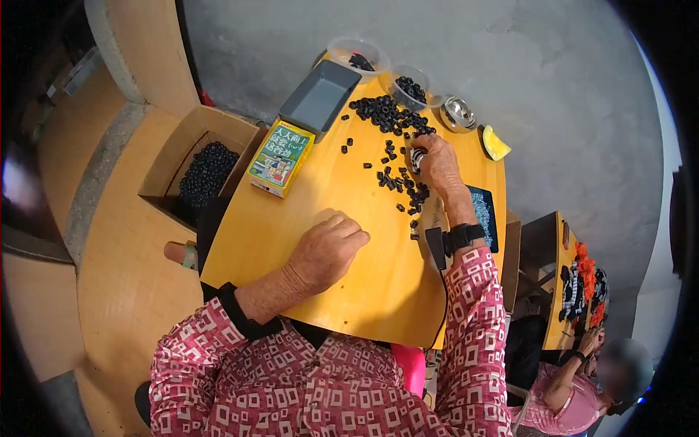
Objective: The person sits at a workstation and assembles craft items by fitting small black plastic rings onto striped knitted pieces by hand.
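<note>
On the yellow wooden table, seen from above, everything sits w/in arm's reach. Largest after the table: an open cardboard box at its left edge, full of small black pieces. Next, a grey plastic tray at the far-left corner, then a green-and-yellow printed carton lying flat just beside it, nearer the person. A dark mat lies at the table's right edge, partly under the right forearm. Two clear round tubs at the far edge: one nearly empty, the other holding black rings. Right of those, a shiny metal bowl and a yellow wedge-shaped piece.

Left hand: resting on the table mid-way, fingers curled under into a loose fist, holding nothing visible, well apart from the parts.

Right hand: reached fwd, fingers bent down and pinching a small black-and-white striped piece, amid the scatter. Black watch on that wrist.

Small black rings heap thickest near the second tub, then trail loosely toward the right hand and past it.

At lower right, a second person's hand works at another table w/ orange and black items.
</note>
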Tool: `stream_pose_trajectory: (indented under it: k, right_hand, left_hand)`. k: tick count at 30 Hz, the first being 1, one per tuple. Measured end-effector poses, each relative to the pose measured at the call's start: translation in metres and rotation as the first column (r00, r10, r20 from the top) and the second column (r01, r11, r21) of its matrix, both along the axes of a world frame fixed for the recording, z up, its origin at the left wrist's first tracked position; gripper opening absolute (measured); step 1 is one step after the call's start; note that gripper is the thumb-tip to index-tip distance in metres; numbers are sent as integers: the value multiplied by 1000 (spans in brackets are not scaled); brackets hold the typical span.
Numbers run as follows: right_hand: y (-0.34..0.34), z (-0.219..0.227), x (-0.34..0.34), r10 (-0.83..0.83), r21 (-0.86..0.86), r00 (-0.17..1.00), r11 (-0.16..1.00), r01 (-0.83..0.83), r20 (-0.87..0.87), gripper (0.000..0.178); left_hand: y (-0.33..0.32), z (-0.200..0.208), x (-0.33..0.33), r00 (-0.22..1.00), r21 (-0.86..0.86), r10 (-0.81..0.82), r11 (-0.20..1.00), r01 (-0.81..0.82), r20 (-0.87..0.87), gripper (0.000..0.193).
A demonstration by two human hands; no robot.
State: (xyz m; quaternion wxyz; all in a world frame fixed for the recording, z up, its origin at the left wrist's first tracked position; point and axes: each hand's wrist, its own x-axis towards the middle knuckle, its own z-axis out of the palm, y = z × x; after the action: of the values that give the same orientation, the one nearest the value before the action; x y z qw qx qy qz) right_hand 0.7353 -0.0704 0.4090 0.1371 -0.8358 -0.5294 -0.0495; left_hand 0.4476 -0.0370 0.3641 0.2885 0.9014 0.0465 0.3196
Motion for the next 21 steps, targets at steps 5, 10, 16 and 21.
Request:
stream_pose_trajectory:
  k: [5,10,16,21]
  right_hand:
    - [-10,2,-1,-7,20,999,1000,8,-46,31]
    - [-24,16,-24,189,349,904,936,-47,-384,30]
    - [-75,40,-146,417,391,887,863,-320,-196,38]
    - [-108,17,-190,515,367,854,811,-455,-79,49]
  left_hand:
    - [0,0,-3,1000,43,5,999,-5,0,14]
    - [0,2,0,1000,12,21,1000,-21,3,17]
    - [9,0,-12,1000,-734,-10,679,-14,-28,25]
    - [-13,25,-39,965,-997,-262,69,43,23,17]
